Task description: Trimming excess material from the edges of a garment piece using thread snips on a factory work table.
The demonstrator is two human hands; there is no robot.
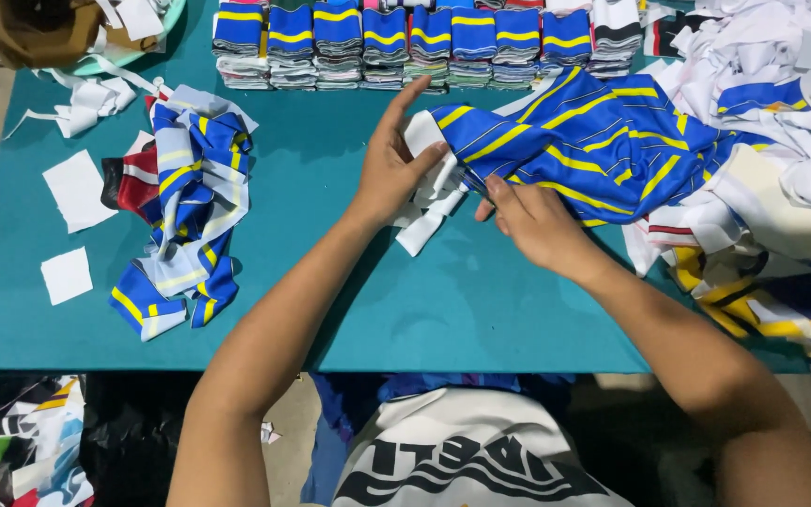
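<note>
In the head view, the left hand [389, 174] lies on the table [349, 282] with its palm pressed on a white strip [429, 211], fingers spread and mostly straight, the forefinger raised toward the top of the picture. It pins the strip rather than closing round it. The right hand [535, 222] rests just beside the left hand, on its right, with fingers curled and the fingertips pinching the lower edge of a blue cloth [593, 150] with yellow stripes. That cloth spreads out from the hands to the right and upward, and its near corner touches the white strip between the two hands.

To the right of the blue cloth lies a heap [781, 160] of white, blue and yellow fabric pieces that reaches the table's right edge. Beyond the hands, along the far edge of the table, stands a row of folded stacks [405, 47], blue with yellow bands on top and lighter layers below. Well to the left of the left hand lies a pile [185, 211] of blue, yellow and white pieces with a red bit at its left side. Farther left of that pile lie two white squares [72, 225], apart from each other. White scraps [96, 99] lie near the table's far left corner, just beside a pale green bowl [138, 42] that holds a brown thing and more scraps.
</note>
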